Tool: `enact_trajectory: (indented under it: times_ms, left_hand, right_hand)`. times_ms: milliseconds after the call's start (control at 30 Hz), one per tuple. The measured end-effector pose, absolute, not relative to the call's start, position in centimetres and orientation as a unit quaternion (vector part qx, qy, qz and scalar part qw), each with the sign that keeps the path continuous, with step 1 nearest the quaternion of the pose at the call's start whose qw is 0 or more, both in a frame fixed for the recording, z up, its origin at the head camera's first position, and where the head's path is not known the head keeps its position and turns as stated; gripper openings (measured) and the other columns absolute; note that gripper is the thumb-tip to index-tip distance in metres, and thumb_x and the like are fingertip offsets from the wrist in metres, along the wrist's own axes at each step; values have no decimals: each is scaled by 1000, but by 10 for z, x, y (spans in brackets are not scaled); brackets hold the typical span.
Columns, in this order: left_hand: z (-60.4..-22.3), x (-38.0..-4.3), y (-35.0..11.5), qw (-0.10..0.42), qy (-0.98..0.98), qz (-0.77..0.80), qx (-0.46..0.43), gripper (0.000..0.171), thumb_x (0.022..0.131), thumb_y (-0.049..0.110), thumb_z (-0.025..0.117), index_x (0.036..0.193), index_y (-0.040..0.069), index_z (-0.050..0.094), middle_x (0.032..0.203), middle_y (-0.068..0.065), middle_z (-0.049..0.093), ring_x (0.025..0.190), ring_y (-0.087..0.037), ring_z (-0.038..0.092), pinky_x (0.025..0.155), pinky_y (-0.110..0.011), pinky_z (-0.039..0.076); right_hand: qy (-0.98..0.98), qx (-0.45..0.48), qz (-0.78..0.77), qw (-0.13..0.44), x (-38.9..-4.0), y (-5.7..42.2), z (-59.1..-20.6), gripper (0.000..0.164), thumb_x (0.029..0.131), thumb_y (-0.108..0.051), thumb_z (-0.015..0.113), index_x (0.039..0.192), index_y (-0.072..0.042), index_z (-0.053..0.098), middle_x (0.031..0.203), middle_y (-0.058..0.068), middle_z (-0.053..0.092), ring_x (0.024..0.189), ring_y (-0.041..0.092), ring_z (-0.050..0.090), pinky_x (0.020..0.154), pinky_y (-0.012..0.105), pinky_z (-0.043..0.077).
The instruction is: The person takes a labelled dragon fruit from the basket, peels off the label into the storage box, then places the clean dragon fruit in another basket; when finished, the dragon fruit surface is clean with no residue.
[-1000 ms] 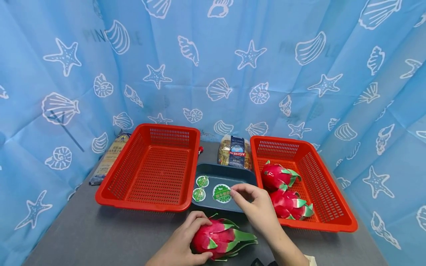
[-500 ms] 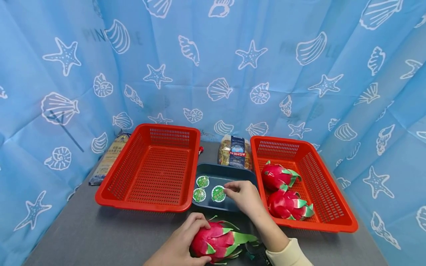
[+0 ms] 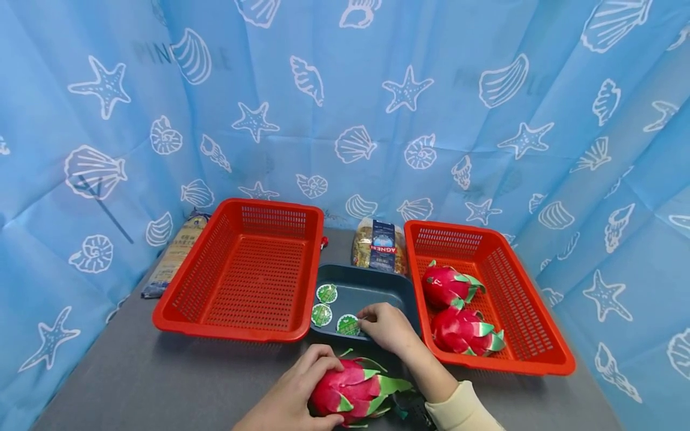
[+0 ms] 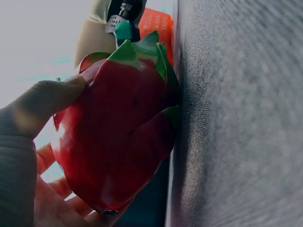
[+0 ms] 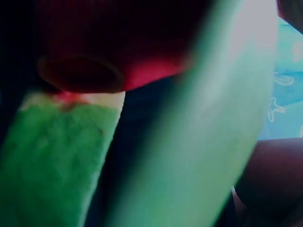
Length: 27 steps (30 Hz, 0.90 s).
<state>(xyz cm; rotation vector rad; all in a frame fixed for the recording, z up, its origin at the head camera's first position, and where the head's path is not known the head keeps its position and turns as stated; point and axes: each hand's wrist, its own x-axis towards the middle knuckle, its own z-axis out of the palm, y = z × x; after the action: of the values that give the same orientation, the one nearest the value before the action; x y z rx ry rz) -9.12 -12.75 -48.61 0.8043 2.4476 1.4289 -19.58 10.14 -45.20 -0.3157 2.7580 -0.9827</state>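
My left hand (image 3: 293,392) grips a pink dragon fruit (image 3: 353,389) with green leaf tips, at the table's front. In the left wrist view the thumb lies across the dragon fruit's (image 4: 113,127) skin and the fingers curl under it. My right hand (image 3: 388,329) is over the dark tray (image 3: 380,290), its thumb and fingertips pinching the right edge of a round green-and-white sticker (image 3: 347,325). Two similar stickers, an upper one (image 3: 326,293) and a lower one (image 3: 321,315), lie at the tray's left end. In the right wrist view, blurred green leaves (image 5: 203,118) cover most of the work.
A red basket (image 3: 237,332) stands left of the tray. Another red basket (image 3: 512,362) on the right holds two dragon fruits (image 3: 465,332). Behind the tray sits a bag of pasta (image 3: 380,246); a long packet (image 3: 175,254) lies at far left. A patterned blue curtain (image 3: 345,108) closes the back.
My right hand has moved left and the sticker has shifted left and toward me, to the tray's near side. The left hand keeps its grip on the dragon fruit, which has turned slightly.
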Motion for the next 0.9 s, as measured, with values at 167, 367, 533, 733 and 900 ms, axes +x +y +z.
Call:
enact_trajectory:
  times_ms: [167, 367, 533, 733, 900]
  left_hand:
    - [-487, -90, -127, 90, 824, 486, 276, 60, 79, 41, 88, 129, 33, 56, 132, 9, 46, 120, -16, 49, 86, -23, 55]
    - [-488, -91, -128, 96, 826, 488, 266, 59, 80, 42, 87, 129, 33, 55, 133, 9, 46, 120, -17, 49, 87, -23, 54]
    - [-490, -93, -129, 96, 825, 489, 267, 58, 82, 44, 85, 132, 34, 57, 132, 8, 46, 118, -17, 50, 88, -23, 54]
    - [-491, -92, -130, 98, 817, 491, 284, 55, 86, 44, 80, 137, 40, 58, 135, 5, 43, 122, -23, 46, 85, -25, 56]
    - [-492, -91, -128, 119, 806, 504, 286, 50, 91, 46, 76, 138, 42, 60, 139, 5, 44, 125, -26, 44, 84, -26, 56]
  right_hand:
    - [929, -121, -330, 111, -191, 103, -452, 18, 95, -17, 72, 106, -5, 78, 93, 2, 73, 83, 18, 65, 80, 44, 56]
    - [935, -115, -325, 83, -181, 107, -431, 27, 94, -23, 74, 116, -8, 76, 105, 7, 71, 81, 19, 65, 75, 43, 55]
    - [931, -102, -347, 49, -165, 111, -402, 26, 93, -25, 76, 118, -17, 75, 112, 2, 67, 75, 10, 58, 67, 32, 51]
    - [912, -123, -392, -9, -145, 122, -369, 26, 95, -24, 76, 121, -20, 74, 118, -2, 67, 88, 10, 61, 81, 39, 56]
    - [894, -126, -424, -73, -133, 136, -351, 25, 96, -20, 74, 121, -18, 74, 119, -2, 66, 93, 14, 62, 83, 38, 57]
